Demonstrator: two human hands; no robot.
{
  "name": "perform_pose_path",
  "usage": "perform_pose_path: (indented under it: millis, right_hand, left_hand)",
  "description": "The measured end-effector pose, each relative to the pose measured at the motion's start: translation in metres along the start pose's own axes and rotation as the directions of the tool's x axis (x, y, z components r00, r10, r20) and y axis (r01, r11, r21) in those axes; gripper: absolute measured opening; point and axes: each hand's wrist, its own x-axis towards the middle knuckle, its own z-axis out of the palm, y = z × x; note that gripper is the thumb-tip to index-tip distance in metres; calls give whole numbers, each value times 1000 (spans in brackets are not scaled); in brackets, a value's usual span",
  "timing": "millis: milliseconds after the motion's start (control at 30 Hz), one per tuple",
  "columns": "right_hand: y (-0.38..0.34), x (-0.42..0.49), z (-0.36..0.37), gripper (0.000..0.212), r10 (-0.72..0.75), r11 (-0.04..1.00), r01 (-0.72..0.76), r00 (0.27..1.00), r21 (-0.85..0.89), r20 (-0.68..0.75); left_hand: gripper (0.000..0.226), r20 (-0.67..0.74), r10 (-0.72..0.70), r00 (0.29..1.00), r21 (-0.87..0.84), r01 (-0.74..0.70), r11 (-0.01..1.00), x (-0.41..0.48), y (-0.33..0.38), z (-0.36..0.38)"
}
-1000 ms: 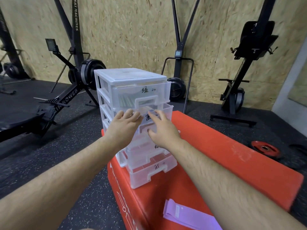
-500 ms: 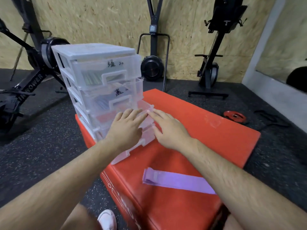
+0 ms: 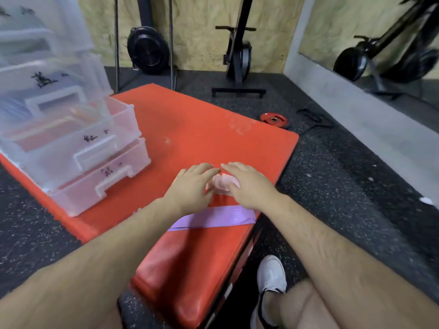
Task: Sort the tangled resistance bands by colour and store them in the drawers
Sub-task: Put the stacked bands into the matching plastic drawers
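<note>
A bunched pale pink band (image 3: 223, 185) sits between my two hands over the red padded box (image 3: 202, 136). My left hand (image 3: 192, 184) curls round its left end. My right hand (image 3: 247, 184) holds its right end, thumb on the band. A flat purple band (image 3: 213, 220) lies on the box just under my wrists. The clear plastic drawer unit (image 3: 59, 115) stands at the box's left end, with its lower drawers (image 3: 95, 148) pulled out a little and coloured bands inside. The picture is blurred.
The box's right and near edges drop to the black speckled floor (image 3: 344, 186). My white shoe (image 3: 270, 276) stands beside the box. A red weight plate (image 3: 274, 119) lies on the floor beyond, and exercise machines (image 3: 237, 55) stand along the wooden wall.
Both hands have come away from the drawer fronts towards me and to the right, and now hold a pink band above the box. The view has tipped downward.
</note>
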Motion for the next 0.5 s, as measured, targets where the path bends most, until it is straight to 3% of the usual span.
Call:
perform_pose_path:
  millis: [200,400,500]
  right_hand:
    - [57,10,5,45,262,962,-267,961,61,89]
    - [64,24,-2,45,315,936,-339,926,91,209]
    - [61,30,-2,35,332,929,-364,903,74,274]
  left_hand:
    - [39,87,26,996,-21,-24,999,43,9,35]
    - [39,311,-29,950,-107,66,992,60,11,51]
    - [52,356,-59,933,-186,132,974,67,4,48]
